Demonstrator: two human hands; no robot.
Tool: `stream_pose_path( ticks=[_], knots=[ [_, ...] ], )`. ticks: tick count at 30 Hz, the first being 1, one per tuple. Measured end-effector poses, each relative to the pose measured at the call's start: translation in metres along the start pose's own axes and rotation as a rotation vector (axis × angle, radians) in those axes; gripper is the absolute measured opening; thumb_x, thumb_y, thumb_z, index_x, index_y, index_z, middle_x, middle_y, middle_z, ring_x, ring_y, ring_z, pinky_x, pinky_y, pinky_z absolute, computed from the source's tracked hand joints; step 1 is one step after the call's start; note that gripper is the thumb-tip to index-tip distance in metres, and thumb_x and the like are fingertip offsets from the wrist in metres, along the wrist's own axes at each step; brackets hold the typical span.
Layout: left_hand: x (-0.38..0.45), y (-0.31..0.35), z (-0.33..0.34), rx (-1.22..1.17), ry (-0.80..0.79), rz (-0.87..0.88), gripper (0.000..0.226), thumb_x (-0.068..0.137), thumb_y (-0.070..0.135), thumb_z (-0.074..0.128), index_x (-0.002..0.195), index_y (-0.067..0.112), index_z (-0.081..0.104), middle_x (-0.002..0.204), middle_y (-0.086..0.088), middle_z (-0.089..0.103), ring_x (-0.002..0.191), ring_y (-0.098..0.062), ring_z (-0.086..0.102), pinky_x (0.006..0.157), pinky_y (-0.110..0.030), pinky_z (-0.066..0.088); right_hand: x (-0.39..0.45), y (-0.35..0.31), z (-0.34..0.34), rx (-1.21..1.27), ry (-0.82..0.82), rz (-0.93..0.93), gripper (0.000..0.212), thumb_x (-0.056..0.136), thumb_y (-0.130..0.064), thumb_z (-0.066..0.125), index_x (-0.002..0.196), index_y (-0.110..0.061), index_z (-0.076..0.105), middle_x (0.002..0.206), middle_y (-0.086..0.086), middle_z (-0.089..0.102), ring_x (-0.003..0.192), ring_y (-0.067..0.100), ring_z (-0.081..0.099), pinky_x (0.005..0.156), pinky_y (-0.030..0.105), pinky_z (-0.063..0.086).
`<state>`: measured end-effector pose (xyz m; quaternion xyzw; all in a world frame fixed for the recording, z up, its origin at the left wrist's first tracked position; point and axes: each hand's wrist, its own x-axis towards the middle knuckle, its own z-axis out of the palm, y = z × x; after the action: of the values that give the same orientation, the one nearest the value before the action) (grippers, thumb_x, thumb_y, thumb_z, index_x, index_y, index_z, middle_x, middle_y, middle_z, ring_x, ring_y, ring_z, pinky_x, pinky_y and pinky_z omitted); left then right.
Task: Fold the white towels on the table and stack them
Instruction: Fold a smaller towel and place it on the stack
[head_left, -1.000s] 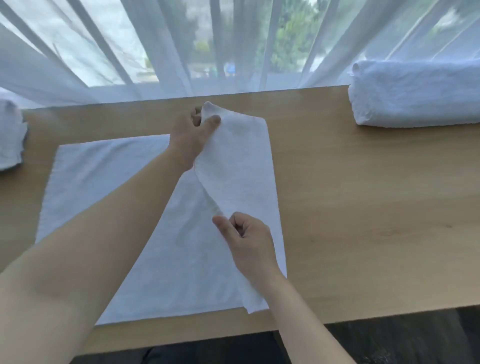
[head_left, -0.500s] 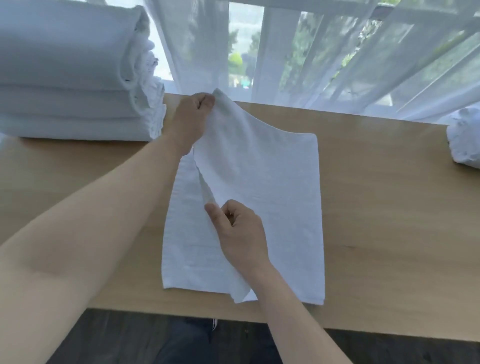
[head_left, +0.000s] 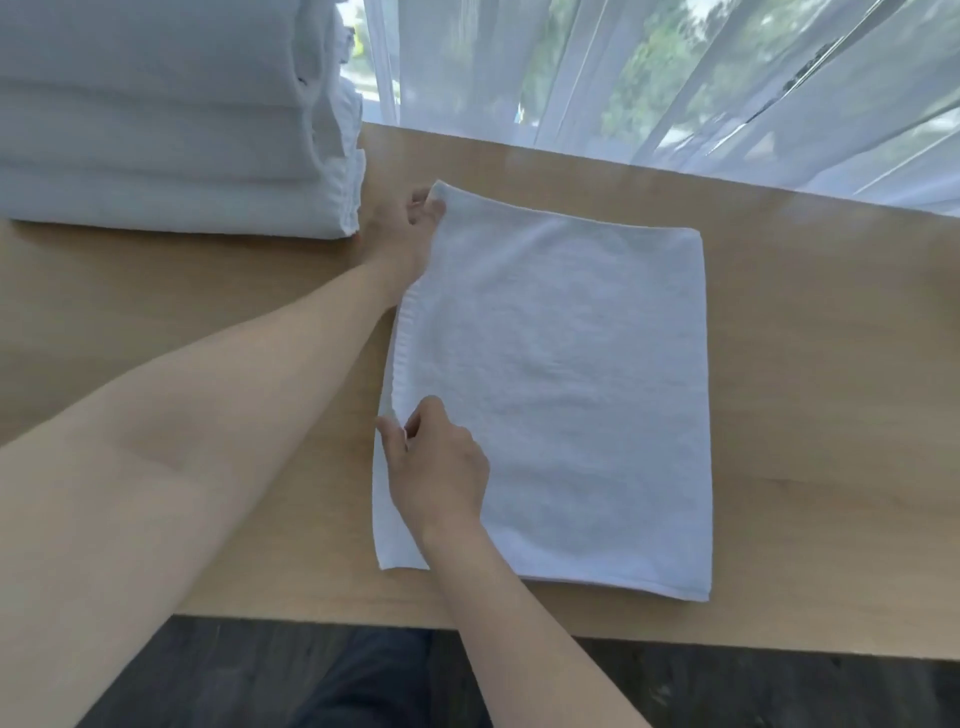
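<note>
At my far left the stack of folded towels (head_left: 171, 119) sits on the table (head_left: 831, 364), just beside my left hand (head_left: 410, 228), which pinches the far left corner of the towel (head_left: 561, 384) I'm folding. My right hand (head_left: 441, 467) pinches the near part of that same left edge — the layers look lined up. I judge this fold nearly laid; next comes pressing it flat, then another fold before stacking.
</note>
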<state>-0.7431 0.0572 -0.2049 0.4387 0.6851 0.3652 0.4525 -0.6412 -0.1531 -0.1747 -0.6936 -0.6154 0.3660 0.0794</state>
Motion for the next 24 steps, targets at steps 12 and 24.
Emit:
stream_pose_path(
  ticks=[12, 24],
  knots=[
    [-0.11, -0.031, -0.027, -0.065, 0.053, -0.054, 0.047, 0.089, 0.028, 0.077, 0.129, 0.021, 0.052, 0.111, 0.016, 0.06, 0.09, 0.002, 0.061, 0.073, -0.01, 0.05, -0.008, 0.023, -0.005, 0.129, -0.12, -0.204, 0.019, 0.103, -0.033, 0.048, 0.11, -0.026, 0.065, 0.069, -0.017, 0.056, 0.066, 0.004, 0.055, 0.065, 0.022, 0.043],
    [-0.231, -0.083, -0.036, 0.033, 0.111, -0.071, 0.032, 0.091, 0.011, 0.069, 0.103, 0.039, 0.058, 0.102, 0.012, 0.066, 0.089, 0.002, 0.063, 0.077, -0.01, 0.049, -0.021, 0.043, -0.003, 0.063, -0.153, -0.561, 0.018, 0.09, 0.003, 0.056, 0.098, -0.01, 0.066, 0.091, -0.001, 0.056, 0.075, 0.013, 0.052, 0.068, 0.017, 0.039]
  ],
)
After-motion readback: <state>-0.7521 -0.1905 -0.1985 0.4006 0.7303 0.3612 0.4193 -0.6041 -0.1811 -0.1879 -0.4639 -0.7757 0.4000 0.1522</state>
